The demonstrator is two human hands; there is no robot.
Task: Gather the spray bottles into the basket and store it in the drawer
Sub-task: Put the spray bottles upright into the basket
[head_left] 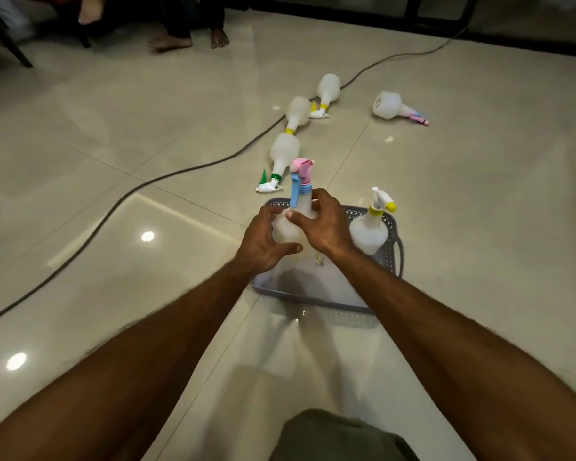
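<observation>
Left hand [263, 241] + right hand [323, 224]: both grip translucent pink-and-blue-trigger spray bottle [291, 224] | upright over grey perforated plastic basket [393, 257] | bare glossy tile floor [113, 154] left.

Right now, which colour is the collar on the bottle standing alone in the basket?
Yellow, like its nozzle tip; the collar shows clearly in the head view.

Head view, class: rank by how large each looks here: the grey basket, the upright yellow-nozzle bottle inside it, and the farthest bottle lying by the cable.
1. Grey basket, clearly largest.
2. Yellow-nozzle bottle.
3. Farthest bottle, though distance shrinks it; the two bottles may truly match.
</observation>
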